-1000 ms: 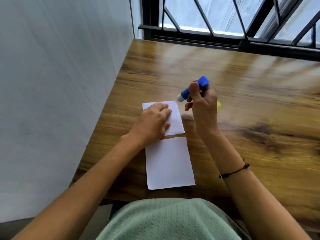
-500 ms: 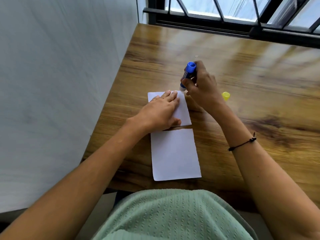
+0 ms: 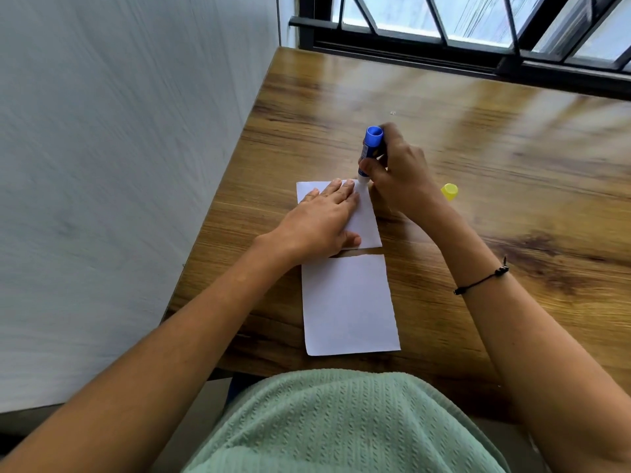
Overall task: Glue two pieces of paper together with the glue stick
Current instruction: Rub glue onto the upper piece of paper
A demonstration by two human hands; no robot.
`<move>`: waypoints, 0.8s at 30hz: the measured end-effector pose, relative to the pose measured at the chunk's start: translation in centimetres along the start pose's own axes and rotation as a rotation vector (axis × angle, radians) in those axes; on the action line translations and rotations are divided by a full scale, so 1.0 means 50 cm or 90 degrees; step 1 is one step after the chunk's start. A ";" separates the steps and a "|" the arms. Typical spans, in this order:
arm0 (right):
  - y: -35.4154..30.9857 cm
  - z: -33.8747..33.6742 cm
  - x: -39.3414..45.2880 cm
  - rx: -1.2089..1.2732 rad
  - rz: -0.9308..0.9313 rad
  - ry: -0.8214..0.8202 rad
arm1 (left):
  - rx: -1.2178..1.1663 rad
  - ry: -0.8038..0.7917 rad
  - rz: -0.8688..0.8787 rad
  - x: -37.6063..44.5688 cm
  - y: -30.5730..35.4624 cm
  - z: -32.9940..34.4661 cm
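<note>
Two white paper pieces lie end to end on the wooden table (image 3: 478,165). The far paper (image 3: 367,221) is pressed flat under my left hand (image 3: 319,221), fingers spread and together. The near paper (image 3: 348,302) lies free, a thin gap between the two. My right hand (image 3: 399,172) grips a blue glue stick (image 3: 370,148), held nearly upright, its white tip touching the far right corner of the far paper. The stick's yellow cap (image 3: 449,191) lies on the table to the right of my right hand.
A white wall (image 3: 119,165) runs along the table's left edge. A black-framed window with bars (image 3: 478,32) stands behind the far edge. My green-clad torso is at the near edge.
My right hand lowered the glue stick from above the table and turned it upright until its tip met the far paper's corner. My left hand stayed pressed on that paper.
</note>
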State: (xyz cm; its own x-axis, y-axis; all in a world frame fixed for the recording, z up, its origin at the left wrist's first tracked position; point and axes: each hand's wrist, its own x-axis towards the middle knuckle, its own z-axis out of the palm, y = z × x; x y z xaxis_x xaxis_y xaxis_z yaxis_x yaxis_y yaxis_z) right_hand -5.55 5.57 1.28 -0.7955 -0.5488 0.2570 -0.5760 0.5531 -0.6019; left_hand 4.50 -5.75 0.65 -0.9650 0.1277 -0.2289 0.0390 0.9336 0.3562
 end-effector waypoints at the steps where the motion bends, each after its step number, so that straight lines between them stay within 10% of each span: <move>1: 0.001 0.000 0.000 0.000 -0.001 -0.001 | 0.000 0.000 0.000 0.000 0.001 -0.001; 24: -0.003 -0.014 -0.049 -0.011 -0.029 -0.022 | -0.013 0.017 0.004 0.000 -0.004 0.002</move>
State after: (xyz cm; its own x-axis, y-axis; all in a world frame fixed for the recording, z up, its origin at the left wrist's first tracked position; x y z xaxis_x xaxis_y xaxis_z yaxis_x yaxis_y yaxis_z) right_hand -3.64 7.29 1.27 -0.7620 -0.5942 0.2576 -0.6144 0.5375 -0.5775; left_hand 4.50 -5.89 0.50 -0.9712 0.1250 -0.2027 0.0405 0.9255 0.3766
